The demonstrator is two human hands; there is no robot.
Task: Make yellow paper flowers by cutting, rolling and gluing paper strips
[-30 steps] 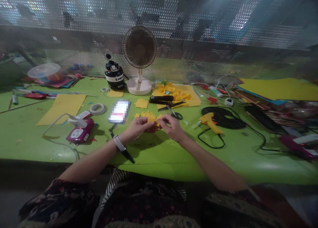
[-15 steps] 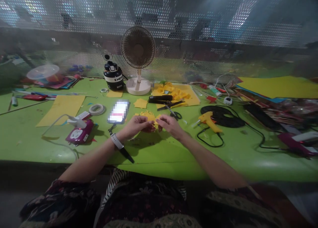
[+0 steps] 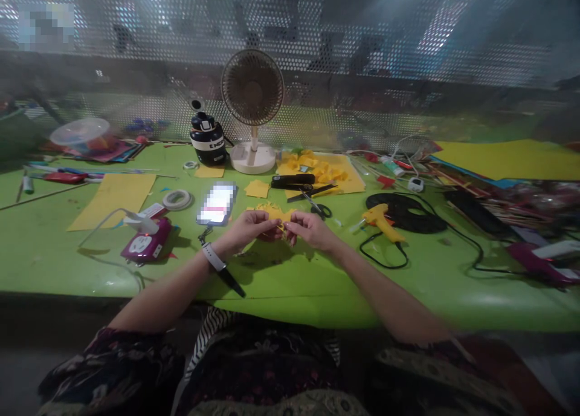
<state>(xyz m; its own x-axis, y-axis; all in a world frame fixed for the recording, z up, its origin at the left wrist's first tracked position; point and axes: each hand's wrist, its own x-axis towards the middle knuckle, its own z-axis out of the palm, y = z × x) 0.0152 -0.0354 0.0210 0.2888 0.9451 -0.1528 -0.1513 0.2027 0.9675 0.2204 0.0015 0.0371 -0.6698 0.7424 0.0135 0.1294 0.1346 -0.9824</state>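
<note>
On our side of the stapler [image 3: 293, 181] on the bench [image 3: 290, 286], our left hand [image 3: 254, 227] and right hand [image 3: 310, 230] each have a narrow fingertip grip on frilled yellow paper [image 3: 274, 211], probably light, soft and easily torn, best pinched gently by its edges.

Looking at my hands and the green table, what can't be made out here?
All in the head view:
- Underside of the yellow fringed paper piece: hidden by the left hand and right hand.
- Screen of the dark-edged rectangular phone: masked by pixel blocks.
- Far end of the large flat yellow sheet: cut off by the right edge.
</note>
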